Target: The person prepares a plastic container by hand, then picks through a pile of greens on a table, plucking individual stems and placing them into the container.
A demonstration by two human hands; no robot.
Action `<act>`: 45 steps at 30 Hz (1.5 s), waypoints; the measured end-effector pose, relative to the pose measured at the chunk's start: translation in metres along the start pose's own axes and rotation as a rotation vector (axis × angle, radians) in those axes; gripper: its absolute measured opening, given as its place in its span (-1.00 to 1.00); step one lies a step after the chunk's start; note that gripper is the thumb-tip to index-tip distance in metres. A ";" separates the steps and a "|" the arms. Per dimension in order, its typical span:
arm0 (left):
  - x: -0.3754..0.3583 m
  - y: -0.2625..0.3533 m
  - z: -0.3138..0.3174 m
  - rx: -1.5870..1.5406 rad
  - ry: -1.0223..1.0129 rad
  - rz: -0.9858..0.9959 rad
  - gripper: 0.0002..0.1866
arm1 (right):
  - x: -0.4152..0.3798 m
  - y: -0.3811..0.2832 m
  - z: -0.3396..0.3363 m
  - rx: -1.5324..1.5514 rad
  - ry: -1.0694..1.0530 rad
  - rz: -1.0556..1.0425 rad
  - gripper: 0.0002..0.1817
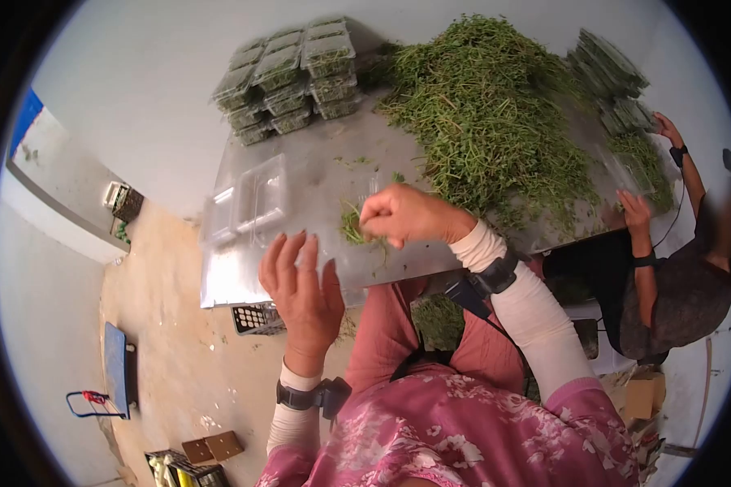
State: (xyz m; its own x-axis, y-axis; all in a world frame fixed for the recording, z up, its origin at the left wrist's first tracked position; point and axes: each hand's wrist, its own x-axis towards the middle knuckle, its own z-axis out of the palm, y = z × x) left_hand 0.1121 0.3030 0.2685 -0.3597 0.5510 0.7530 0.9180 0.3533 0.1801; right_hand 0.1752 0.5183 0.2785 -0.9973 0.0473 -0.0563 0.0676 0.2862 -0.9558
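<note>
My right hand (406, 216) is closed above the table, its fingers curled at a small bunch of green stems (352, 224); what lies inside the fingers is hidden. Fingers spread, my left hand (302, 284) is raised at the table's front edge and holds nothing. Just beyond it an open clear plastic container (261, 193) rests on the metal table (317, 174). A large heap of green stems (495, 122) covers the table's middle and right. Filled clear boxes (288, 73) stand stacked at the back left.
At the right a co-worker (678, 300) has both hands near a clear container (625, 170), with more stacked boxes (609, 69) behind. A dark crate (257, 319) is below the table edge. A blue trolley (116, 365) stands on the floor at left.
</note>
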 end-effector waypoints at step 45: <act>0.033 0.018 0.030 -0.269 -0.042 -0.126 -0.89 | 0.018 0.018 0.016 -0.111 0.556 -0.274 -0.76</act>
State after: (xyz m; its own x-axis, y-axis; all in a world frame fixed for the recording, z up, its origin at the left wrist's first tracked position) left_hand 0.1117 0.3495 0.2774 -0.4754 0.5480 0.6882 0.8748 0.2114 0.4360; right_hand 0.1583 0.5085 0.2558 -0.8166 0.4403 0.3734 -0.1558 0.4547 -0.8769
